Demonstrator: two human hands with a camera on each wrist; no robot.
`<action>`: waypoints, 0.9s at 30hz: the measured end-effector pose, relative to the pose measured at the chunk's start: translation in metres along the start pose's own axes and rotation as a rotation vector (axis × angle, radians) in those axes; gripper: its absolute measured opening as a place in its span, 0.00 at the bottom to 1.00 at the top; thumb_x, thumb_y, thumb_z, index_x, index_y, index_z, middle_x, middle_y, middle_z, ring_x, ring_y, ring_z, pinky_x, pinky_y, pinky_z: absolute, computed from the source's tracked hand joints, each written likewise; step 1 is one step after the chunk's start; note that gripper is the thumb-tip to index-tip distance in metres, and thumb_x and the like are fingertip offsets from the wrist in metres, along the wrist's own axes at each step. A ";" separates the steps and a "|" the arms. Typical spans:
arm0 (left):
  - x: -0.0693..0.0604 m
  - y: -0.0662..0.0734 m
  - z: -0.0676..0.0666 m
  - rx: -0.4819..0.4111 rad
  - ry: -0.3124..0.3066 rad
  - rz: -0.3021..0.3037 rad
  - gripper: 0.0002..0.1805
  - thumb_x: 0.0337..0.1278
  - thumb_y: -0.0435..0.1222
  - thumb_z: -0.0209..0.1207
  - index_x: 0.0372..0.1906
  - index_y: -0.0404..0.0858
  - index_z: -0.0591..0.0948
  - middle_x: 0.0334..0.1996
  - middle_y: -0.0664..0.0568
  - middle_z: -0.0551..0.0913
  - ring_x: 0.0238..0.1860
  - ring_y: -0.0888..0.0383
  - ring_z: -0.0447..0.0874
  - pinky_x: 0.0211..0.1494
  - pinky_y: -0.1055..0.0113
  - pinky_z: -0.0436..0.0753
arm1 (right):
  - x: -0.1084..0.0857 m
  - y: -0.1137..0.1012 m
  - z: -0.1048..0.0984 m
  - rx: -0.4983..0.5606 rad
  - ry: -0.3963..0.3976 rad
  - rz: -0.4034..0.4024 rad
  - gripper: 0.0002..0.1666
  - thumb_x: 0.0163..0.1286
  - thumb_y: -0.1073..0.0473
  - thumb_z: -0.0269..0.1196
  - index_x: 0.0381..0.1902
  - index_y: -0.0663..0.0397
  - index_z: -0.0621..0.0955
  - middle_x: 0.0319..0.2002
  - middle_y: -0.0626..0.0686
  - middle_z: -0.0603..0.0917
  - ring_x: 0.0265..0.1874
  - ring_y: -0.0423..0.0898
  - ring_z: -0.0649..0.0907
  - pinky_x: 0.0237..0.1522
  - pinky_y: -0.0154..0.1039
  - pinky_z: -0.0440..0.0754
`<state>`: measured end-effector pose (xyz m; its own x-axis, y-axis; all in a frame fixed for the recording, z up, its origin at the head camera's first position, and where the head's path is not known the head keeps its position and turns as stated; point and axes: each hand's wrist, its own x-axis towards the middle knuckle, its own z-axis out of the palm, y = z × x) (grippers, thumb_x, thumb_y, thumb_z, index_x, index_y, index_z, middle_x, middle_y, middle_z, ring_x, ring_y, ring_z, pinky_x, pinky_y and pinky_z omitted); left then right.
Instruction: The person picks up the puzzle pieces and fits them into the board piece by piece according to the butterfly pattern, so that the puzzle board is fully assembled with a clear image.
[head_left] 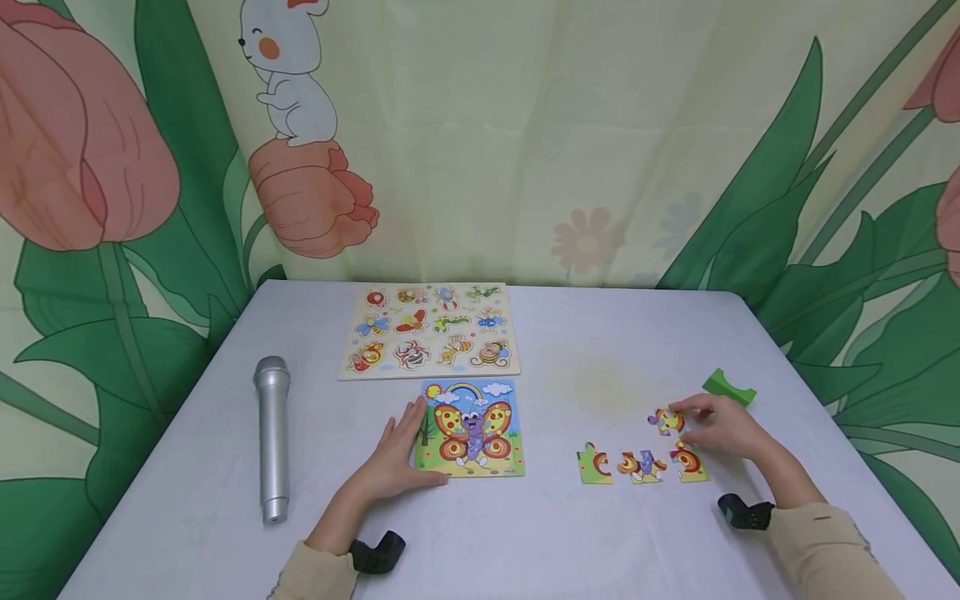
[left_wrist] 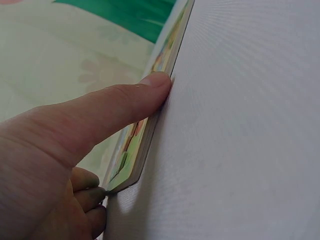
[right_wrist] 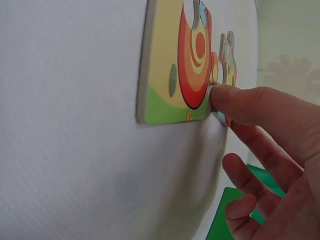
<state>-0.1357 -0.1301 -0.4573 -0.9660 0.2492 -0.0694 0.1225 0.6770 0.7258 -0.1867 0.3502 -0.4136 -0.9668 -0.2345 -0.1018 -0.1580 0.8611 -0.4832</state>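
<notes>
My left hand [head_left: 392, 454] rests against the left side and lower corner of a square butterfly puzzle board [head_left: 506, 467]. Its straight thumb [left_wrist: 120, 105] touches the board's near edge in the left wrist view. On the right, my right hand [head_left: 726, 427] pinches a yellow puzzle piece [head_left: 665, 421] between thumb and index finger, the other fingers loosely bent. Just below it lies a corner piece [head_left: 690, 465] with a red-orange swirl, seen large in the right wrist view. Left of that are a purple-bodied piece [head_left: 643, 467] and a green corner piece [head_left: 594, 465].
A wooden insect peg board [head_left: 427, 372] lies behind the butterfly board. A silver microphone-shaped cylinder [head_left: 273, 442] lies at the left. A green arched block [head_left: 726, 387] sits beyond my right hand. A printed curtain [head_left: 480, 167] hangs behind the white table [head_left: 525, 542].
</notes>
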 end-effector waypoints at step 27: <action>0.001 0.000 0.000 -0.016 0.005 0.014 0.62 0.32 0.48 0.73 0.71 0.33 0.47 0.71 0.41 0.46 0.71 0.48 0.37 0.70 0.51 0.35 | 0.011 -0.037 0.013 0.067 0.056 -0.106 0.15 0.50 0.65 0.68 0.39 0.56 0.85 0.44 0.59 0.78 0.36 0.50 0.73 0.25 0.31 0.77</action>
<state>-0.1363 -0.1300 -0.4570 -0.9653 0.2550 -0.0564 0.1320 0.6626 0.7372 -0.1885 0.3102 -0.4078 -0.9552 -0.2959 0.0008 -0.2484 0.8004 -0.5455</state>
